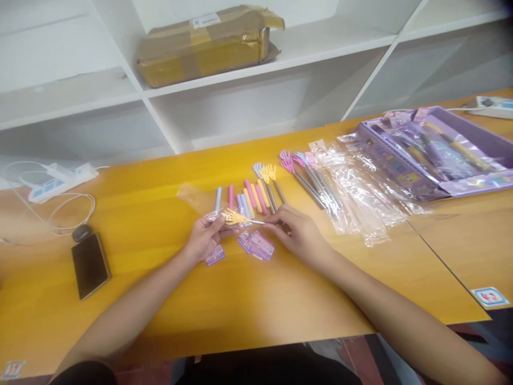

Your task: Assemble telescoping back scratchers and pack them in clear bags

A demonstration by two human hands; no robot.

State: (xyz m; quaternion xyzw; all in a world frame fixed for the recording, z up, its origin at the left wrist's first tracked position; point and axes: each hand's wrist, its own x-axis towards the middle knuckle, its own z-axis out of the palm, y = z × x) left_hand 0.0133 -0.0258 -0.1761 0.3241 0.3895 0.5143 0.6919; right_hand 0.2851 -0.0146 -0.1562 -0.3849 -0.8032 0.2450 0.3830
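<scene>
My right hand [292, 229] pinches the metal rod of a back scratcher whose yellow hand-shaped head [235, 216] points left. At that head, my left hand [206, 235] is closed on a clear plastic bag [213, 216]. Whether the head is inside the bag or against it, I cannot tell. A purple card [215, 255] shows below my left fingers. Several more printed cards [261, 246] lie between my hands. Beyond them are coloured handle tubes [246, 199] in pink, yellow, blue and purple. Yellow and blue scratcher heads [267, 172] on metal rods lie just past the tubes.
Pink and blue back scratchers [308, 179] lie right of centre, beside a pile of clear bags [360, 187]. A purple box [444, 187] holds bagged items. On the left are a phone [91, 266] and a power strip [64, 182] with cables. White shelves hold a taped parcel [208, 48].
</scene>
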